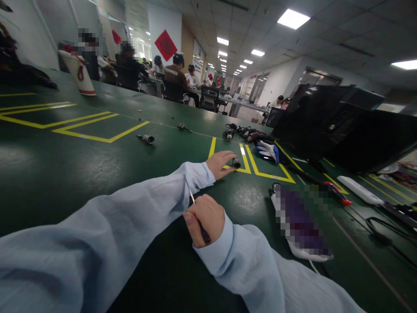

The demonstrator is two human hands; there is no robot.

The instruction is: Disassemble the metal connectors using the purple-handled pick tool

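My left hand (221, 164) reaches out across the green table (65, 165), fingers stretched toward a small metal cylinder (236, 163) lying on a yellow line; the fingertips touch or nearly touch it. My right hand (204, 219) is closed in a fist around a thin screwdriver (195, 208), its shaft pointing up and left toward my left sleeve. Both arms wear light blue sleeves.
Two similar metal parts (146, 138) (183, 127) lie farther left. A pile of dark parts and gloves (257, 141) sits beyond, with black cases (342, 126) at right. A red-handled tool (335, 193), a white bar (358, 190) and cables lie right. A paper cup (80, 74) stands far left; people sit behind.
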